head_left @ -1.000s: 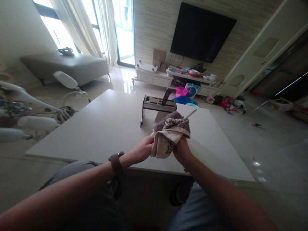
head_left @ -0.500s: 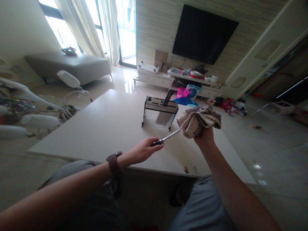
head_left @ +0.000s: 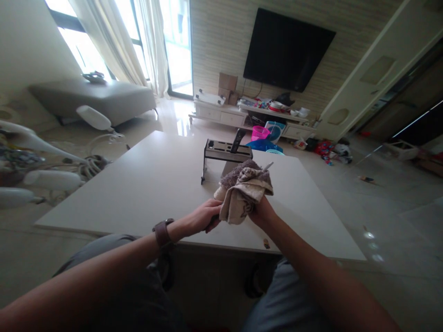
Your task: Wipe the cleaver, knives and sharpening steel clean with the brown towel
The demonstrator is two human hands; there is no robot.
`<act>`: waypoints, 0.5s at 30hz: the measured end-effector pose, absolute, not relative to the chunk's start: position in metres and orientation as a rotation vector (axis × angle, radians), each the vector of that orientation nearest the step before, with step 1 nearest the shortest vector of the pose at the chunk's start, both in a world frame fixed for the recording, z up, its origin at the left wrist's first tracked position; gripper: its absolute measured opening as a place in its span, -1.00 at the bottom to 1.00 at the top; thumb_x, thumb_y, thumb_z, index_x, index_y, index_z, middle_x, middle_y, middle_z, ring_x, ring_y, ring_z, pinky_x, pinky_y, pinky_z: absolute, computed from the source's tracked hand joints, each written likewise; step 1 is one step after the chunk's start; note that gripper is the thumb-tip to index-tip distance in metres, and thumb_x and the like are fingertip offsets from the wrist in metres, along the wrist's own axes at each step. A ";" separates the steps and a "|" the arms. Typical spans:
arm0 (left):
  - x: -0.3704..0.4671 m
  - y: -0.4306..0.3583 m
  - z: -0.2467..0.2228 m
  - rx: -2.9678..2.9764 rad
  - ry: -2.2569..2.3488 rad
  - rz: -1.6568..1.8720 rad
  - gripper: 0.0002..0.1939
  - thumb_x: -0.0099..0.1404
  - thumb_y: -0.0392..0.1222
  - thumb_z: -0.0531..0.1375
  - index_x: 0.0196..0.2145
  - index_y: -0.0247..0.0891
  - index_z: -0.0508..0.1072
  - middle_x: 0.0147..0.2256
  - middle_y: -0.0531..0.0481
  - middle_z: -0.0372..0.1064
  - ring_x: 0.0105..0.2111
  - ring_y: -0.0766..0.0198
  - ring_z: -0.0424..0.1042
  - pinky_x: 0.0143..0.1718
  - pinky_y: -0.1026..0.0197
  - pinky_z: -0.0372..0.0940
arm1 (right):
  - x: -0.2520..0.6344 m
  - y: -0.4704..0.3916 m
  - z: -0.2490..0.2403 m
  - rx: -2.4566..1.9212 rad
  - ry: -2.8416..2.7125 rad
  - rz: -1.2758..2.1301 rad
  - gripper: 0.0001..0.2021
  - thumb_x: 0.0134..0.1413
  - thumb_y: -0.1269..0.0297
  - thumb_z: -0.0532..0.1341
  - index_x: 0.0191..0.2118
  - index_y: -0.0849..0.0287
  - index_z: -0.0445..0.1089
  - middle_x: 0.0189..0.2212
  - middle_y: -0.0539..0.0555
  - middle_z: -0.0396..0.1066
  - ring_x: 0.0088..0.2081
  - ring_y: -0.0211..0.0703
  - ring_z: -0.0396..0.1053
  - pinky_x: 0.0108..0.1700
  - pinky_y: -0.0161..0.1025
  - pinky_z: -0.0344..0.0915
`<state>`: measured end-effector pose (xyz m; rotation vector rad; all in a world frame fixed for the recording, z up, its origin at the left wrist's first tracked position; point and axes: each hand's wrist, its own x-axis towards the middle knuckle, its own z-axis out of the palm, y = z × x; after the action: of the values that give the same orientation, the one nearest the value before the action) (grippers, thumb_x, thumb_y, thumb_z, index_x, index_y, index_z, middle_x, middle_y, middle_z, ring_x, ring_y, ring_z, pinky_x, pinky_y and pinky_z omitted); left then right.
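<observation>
Brown and cream towelling makes up the cloth, bunched above the near half of the table and wrapped over a thin rod, whose pale tip sticks out on its far right side. Half a second ago the cloth was out to the right, leaving much of the metal bare; now it is back against our left hand and covers nearly the whole shaft. We take that as a rubbing stroke along the rod, returned to the handle end.

Our right hand is clamped on the cloth from below, its fingers mostly hidden in the folds. Our left hand is closed around the rod's handle end, touching the cloth's edge, though we can barely see the handle itself.

Just beyond the cloth stands a knife rack with one black handle rising from it, all on the white table. Farther off, a pink basket sits before a low cabinet.
</observation>
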<state>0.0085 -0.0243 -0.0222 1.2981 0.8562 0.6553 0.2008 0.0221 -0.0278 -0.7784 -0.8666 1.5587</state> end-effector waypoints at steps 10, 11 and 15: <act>-0.028 -0.023 -0.009 1.440 0.971 0.541 -0.54 0.29 0.19 0.26 -0.50 -0.22 0.30 -0.66 0.17 0.14 -0.68 0.42 0.08 -0.64 0.31 -0.01 | 0.281 0.079 0.020 -0.665 -0.777 1.212 -0.81 0.14 0.09 0.26 -0.18 -0.02 0.54 -0.13 -0.02 0.65 0.11 -0.03 0.52 0.13 -0.01 0.48; -0.036 -0.022 -0.010 1.453 1.012 0.560 -0.57 0.27 0.18 0.29 -0.48 -0.22 0.33 -0.65 0.17 0.14 -0.68 0.41 0.09 -0.63 0.31 0.00 | 0.292 0.082 0.022 -0.660 -0.754 1.192 -0.81 0.16 0.08 0.24 -0.18 -0.03 0.55 -0.13 -0.03 0.65 0.14 -0.04 0.50 0.13 -0.02 0.48; -0.066 -0.020 -0.018 1.425 1.074 0.773 -0.51 0.32 0.16 0.22 -0.58 -0.21 0.25 -0.69 0.13 0.12 -0.68 0.42 0.06 -0.62 0.29 -0.01 | 0.315 0.079 0.019 -0.619 -0.744 1.242 -0.78 0.18 0.08 0.21 -0.12 -0.08 0.55 -0.04 -0.03 0.62 0.19 -0.01 0.46 0.13 0.12 0.49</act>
<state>-0.0659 -0.0205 -0.0177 1.4246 1.0742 0.7727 0.3147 0.0793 0.0185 -0.6187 -0.7437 1.2415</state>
